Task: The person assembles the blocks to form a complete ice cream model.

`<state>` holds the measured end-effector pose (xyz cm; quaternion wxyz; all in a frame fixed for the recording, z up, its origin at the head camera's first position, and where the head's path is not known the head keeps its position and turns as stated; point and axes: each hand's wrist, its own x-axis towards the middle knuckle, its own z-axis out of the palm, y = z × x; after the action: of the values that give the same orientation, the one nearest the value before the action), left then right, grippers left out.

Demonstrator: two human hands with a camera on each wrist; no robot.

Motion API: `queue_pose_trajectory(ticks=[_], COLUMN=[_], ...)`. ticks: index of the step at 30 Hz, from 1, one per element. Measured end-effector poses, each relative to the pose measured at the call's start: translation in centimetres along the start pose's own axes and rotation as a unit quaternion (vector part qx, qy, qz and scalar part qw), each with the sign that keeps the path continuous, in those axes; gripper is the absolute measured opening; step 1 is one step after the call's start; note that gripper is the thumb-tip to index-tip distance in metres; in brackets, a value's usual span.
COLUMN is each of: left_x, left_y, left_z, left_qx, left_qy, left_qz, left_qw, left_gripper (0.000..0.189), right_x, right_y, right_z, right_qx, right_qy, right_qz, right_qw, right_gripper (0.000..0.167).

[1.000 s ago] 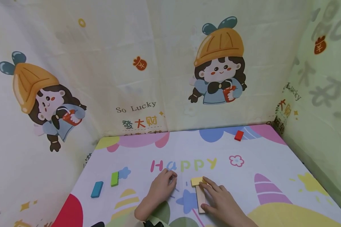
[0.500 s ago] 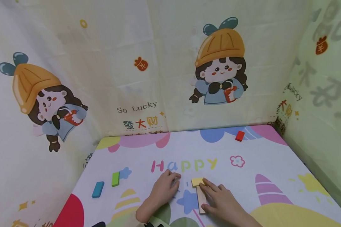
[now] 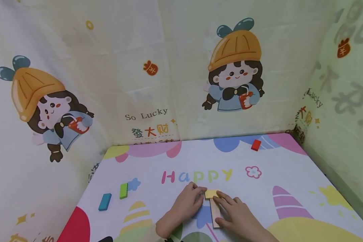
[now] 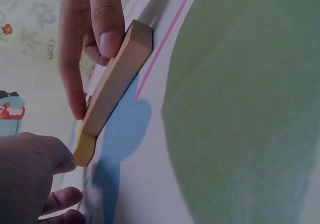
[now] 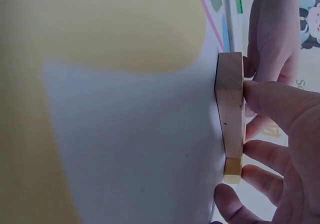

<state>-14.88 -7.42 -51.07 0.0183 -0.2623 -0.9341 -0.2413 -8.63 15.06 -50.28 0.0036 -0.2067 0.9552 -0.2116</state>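
Note:
A yellow block [image 3: 211, 194] lies crosswise against the far end of a long plain wooden block [image 3: 215, 213], in a T shape on the table. My right hand [image 3: 238, 214] rests along the right side, its thumb on the long block near the close end and its fingertips on the far end and the yellow block. From the left, my left hand [image 3: 188, 202] reaches the yellow block, a fingertip touching its left end. In the left wrist view the two blocks [image 4: 118, 76] meet end to side. Neither hand has its fingers curled round a block.
A blue block [image 3: 105, 202] and a green block [image 3: 123, 191] lie at the left of the table. A red block [image 3: 256, 145] sits near the back right edge. Printed cloth walls [image 3: 184, 84] stand behind and beside the patterned tabletop [image 3: 230, 158].
My left hand has moved right, from apart to touching the left end of the yellow block. My right hand and both blocks have stayed nearly in place.

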Motion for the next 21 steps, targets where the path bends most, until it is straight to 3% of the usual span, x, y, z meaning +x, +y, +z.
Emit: queue_pose_trajectory(ticks=[6,14,21], left_x=[-1.1,-3.4,-5.4], left_y=[-1.1,-4.8,-8.4], left_z=[-0.6,-2.9,-5.0], left_qx=[0.005,0.055,0.089], left_qy=[-0.002,0.065,0.087], left_qz=[-0.023,-0.026,-0.1], left_qw=[0.9997,0.996,0.9871], left_gripper=[0.032,0.023,0.021], right_x=[0.2,0.2,0.2], right_y=[0.1,-0.1,-0.1], right_z=[0.2,-0.1,-0.2], right_qx=[-0.001,0.011,0.015], right_qy=[-0.007,-0.012,-0.016], right_qz=[0.003,0.006,0.004], right_qw=[1.0,0.9998,0.9998], right_gripper=[0.071,0.072,0.071])
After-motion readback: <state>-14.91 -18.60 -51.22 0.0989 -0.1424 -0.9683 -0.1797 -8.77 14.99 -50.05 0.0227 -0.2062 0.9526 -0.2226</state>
